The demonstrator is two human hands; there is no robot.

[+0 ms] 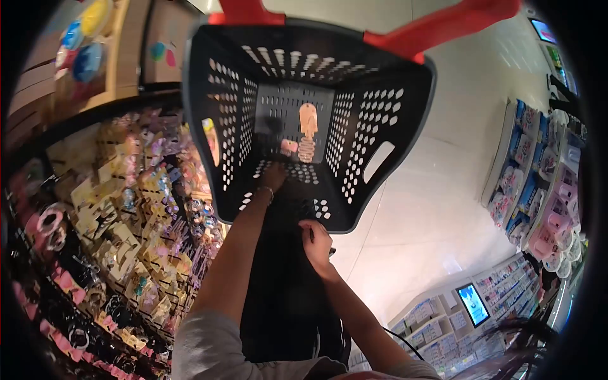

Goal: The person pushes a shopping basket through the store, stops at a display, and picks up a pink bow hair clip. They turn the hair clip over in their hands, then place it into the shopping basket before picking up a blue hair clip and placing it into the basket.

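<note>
Basket (354,120) at frame center looks tippy: left hand (273,177) reaching inside, grip hidden, right hand (316,244) pinching the near rim, so the carded clip (308,130) could slide out.

The left arm stretches straight toward twelve o'clock, a thin bracelet on its wrist, and the left hand (273,175) is curled with fingers pointing away. The right forearm angles up toward eleven o'clock, and the right hand (316,240) is bent, fingers loosely folded.
</note>
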